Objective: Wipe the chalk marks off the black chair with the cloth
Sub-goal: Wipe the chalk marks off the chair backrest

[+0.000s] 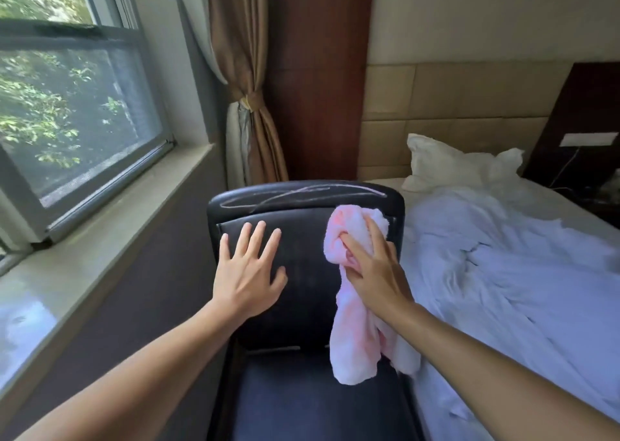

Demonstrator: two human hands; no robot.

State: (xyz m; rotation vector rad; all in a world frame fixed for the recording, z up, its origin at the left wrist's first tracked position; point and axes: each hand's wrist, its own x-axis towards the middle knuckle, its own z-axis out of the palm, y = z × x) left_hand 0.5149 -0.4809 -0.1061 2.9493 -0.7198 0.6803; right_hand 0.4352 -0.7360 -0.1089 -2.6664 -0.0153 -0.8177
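No text, label, brand, number or sign can be read anywhere in the frame. The only markings are the chalk marks (295, 195): loose looping scribbles along the top edge of the black chair (305, 293), centre of the frame, which form no letters or figures. A pale plate (587, 139) on the dark panel at the right edge looks blank.

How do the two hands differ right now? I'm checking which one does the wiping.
The left hand is empty, fingers spread flat on the chair back; the right hand grips the bunched pink cloth. The left sits mid-panel, the right nearer the right edge. Both are below the chalk marks.
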